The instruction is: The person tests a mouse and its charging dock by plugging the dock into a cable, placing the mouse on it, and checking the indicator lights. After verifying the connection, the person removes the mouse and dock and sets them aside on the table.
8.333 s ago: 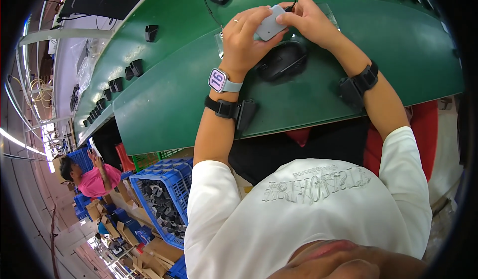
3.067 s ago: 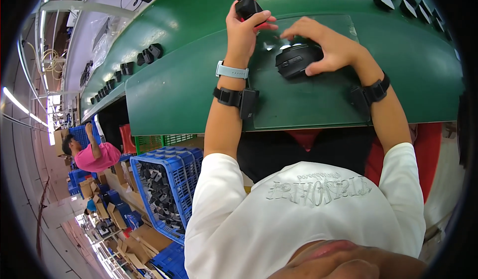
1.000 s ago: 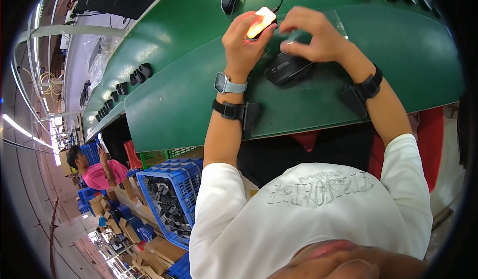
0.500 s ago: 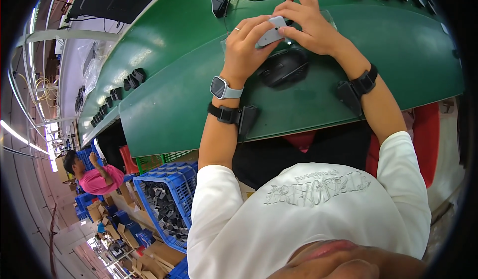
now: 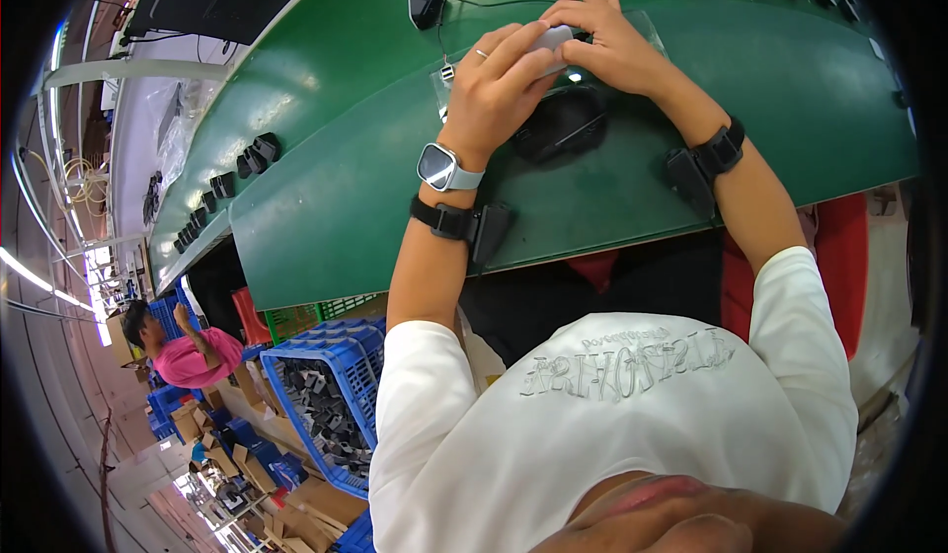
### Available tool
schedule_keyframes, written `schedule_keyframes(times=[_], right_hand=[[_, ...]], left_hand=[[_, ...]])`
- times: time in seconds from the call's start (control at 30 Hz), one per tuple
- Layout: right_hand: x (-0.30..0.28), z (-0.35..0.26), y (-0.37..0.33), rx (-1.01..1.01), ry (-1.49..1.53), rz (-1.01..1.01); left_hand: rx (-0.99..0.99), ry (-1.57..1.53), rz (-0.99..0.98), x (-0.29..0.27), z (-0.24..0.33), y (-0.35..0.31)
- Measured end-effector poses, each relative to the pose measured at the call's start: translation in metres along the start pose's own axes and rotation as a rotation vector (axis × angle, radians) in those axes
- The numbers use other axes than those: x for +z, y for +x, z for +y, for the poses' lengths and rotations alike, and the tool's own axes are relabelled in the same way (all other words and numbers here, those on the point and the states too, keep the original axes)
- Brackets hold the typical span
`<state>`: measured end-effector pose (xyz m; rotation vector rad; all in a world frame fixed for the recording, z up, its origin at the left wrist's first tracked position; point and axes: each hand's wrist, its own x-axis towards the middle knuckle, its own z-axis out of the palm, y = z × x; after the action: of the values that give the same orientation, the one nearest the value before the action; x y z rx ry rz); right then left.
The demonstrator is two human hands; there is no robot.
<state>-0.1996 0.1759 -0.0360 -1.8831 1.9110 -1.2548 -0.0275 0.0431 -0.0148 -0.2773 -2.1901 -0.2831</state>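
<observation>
Both hands are closing in on one small, pale grey rounded device (image 5: 555,38), holding it just above the green surface (image 5: 346,197), near its far side. The left hand (image 5: 497,84) is gripping the device's left part, its fingers curling over it and hiding much of its body. The right hand (image 5: 614,51) is pinching at the other end, its thumb lying low and its fingers bending over the top; a dark piece is showing between them, too small to identify. The two hands are almost meeting around the device.

Just below them, a black computer mouse (image 5: 561,123) is lying on the surface. A thin black cable (image 5: 499,4) is running toward the right hand, passing a black block-shaped part (image 5: 425,7) that is sitting beyond the left hand. The left wrist is wearing a smartwatch (image 5: 435,166), and each forearm is carrying a black strap with a dark module. More black parts (image 5: 259,151) are standing along the surface's left side.
</observation>
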Motion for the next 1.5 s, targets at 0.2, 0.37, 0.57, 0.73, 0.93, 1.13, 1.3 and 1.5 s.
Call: schedule_keyframes(times=[0.2, 0.37, 0.57, 0.73, 0.93, 1.13, 1.3, 1.5], right_hand=[[-0.008, -0.001, 0.002, -0.021, -0.036, 0.040], [-0.014, -0.011, 0.004, -0.105, -0.019, 0.061], [-0.014, -0.012, 0.003, -0.130, -0.045, 0.087], [-0.013, -0.015, 0.003, -0.150, -0.106, 0.112], [-0.011, -0.009, 0.003, -0.195, -0.106, 0.086], [-0.010, -0.009, 0.004, -0.181, -0.057, 0.068], [-0.007, -0.005, 0.001, -0.156, -0.031, 0.080], [-0.007, -0.011, 0.003, -0.074, 0.053, -0.011]], left_hand=[[-0.155, -0.066, 0.062, 0.004, -0.005, -0.001], [-0.197, -0.070, 0.090, 0.000, -0.008, -0.009], [-0.213, -0.094, 0.106, 0.000, -0.008, -0.007], [-0.215, -0.107, 0.097, -0.003, -0.009, -0.008], [-0.251, -0.137, 0.098, -0.003, -0.010, -0.009], [-0.291, -0.170, 0.080, -0.007, -0.007, -0.008], [-0.293, -0.220, 0.094, -0.003, -0.009, -0.008], [-0.328, -0.242, 0.056, -0.006, -0.011, -0.012]])
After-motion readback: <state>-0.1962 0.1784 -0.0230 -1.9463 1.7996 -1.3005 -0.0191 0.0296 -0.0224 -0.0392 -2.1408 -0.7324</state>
